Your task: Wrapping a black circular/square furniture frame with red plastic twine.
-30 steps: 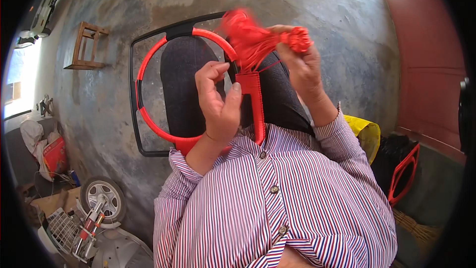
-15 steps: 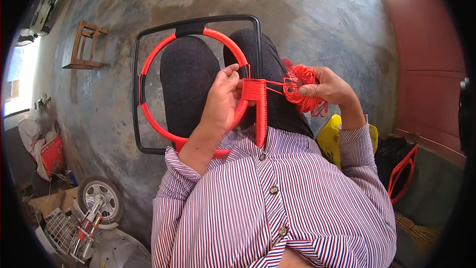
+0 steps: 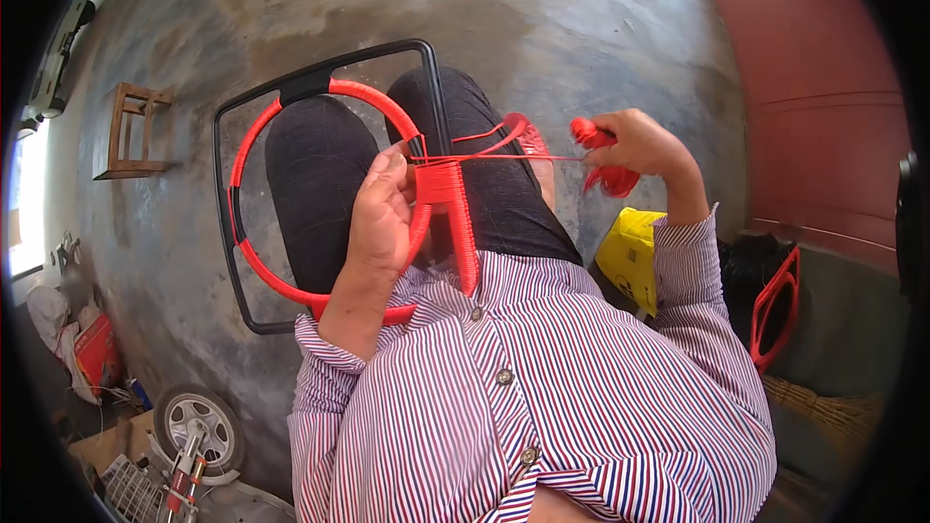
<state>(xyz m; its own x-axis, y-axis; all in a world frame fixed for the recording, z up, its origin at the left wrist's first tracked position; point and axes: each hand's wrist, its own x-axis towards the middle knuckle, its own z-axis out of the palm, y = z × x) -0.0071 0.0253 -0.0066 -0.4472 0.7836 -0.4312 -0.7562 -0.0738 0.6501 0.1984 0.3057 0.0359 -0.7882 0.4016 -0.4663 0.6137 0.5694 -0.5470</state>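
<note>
A black tubular frame [image 3: 440, 87] with a ring wrapped in red cord [image 3: 373, 97] lies tilted across my lap. My left hand [image 3: 381, 218] is closed around the ring's right side, its fingertips close to the tightly wrapped red joint [image 3: 441, 184] at the frame's side. Part of its grip is hidden behind the ring. Off to the right, my right hand [image 3: 644, 147] is closed on a bundle of red cord [image 3: 613, 180]. A thin strand [image 3: 523, 157] stretches nearly straight from the joint to this hand. Looser cord [image 3: 499, 143] curves above my thigh.
A yellow bag [image 3: 628, 257] lies by my right elbow, near a black bag and another red-wrapped frame [image 3: 778, 305]. A wooden stool [image 3: 134, 131] stands at the far left. A wheeled vehicle [image 3: 197, 431] is at the lower left. A red door [image 3: 814, 107] is at the right.
The strand between joint and right hand has lengthened and pulled straighter. My right hand has turned, bunching the cord. The view has shifted, so frame and lap appear further left.
</note>
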